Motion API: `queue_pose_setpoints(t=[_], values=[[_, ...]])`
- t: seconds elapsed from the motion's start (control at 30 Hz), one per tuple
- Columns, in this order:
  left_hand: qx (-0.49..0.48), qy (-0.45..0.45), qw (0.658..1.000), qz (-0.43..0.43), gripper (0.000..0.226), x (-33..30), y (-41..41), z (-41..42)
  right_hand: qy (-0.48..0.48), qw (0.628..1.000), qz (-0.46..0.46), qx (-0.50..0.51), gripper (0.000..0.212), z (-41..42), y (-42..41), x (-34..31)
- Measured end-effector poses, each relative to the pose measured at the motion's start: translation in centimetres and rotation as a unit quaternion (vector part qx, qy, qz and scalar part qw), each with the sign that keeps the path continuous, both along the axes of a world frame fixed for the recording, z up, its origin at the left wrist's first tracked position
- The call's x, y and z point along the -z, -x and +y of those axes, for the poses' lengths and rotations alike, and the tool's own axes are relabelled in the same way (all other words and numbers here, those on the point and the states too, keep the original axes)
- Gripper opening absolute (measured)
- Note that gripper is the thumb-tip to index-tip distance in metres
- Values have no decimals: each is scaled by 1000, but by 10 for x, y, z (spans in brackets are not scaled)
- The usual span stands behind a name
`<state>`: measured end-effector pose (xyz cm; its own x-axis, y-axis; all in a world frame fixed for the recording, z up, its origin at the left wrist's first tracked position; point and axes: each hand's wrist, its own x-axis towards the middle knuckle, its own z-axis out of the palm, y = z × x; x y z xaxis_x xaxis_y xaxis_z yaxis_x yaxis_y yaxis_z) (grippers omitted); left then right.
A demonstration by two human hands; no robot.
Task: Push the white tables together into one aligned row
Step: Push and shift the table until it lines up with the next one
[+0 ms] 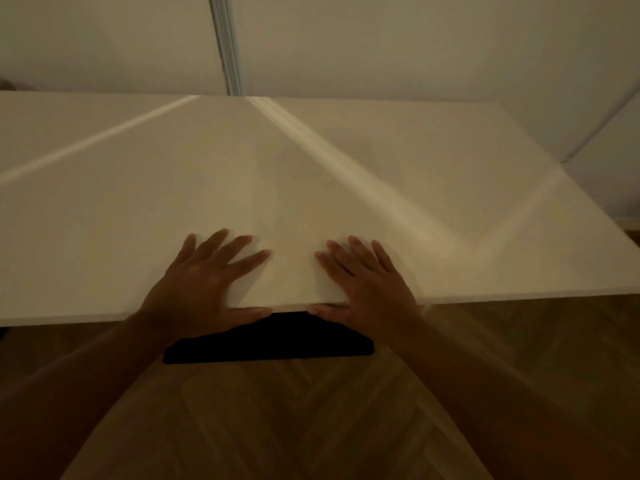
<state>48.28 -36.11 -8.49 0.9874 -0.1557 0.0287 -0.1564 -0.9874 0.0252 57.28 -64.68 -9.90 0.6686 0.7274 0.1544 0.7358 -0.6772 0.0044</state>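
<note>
The desk (311,188) lies flat under both sets of fingers, its near edge running just beneath the palms. The left hand (204,289) and right hand (367,285) press down on it side by side, fingers (242,244) spread apart and flat, clamped on nothing; each thumb hooks at the near edge. Beyond the fingertips the white top stretches to the wall (415,46). Left of the left fingers a faint seam suggests a neighbouring desk (52,133), though blur makes this uncertain. Below the thumbs sits a dark foot (270,344) on the wooden floor (311,427).

Risk, as I judge it: flat palms could slide on the smooth top instead of moving it, and uneven pressure could swing the desk askew, leaving the row misaligned or bumping the wall.
</note>
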Motion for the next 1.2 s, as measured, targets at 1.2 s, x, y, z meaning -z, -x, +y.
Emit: queue_pose_setpoints(t=[1.2], values=[[-100, -40, 994, -10, 100, 13, -117, -280, 115, 993, 0, 27, 92, -262, -130, -3]])
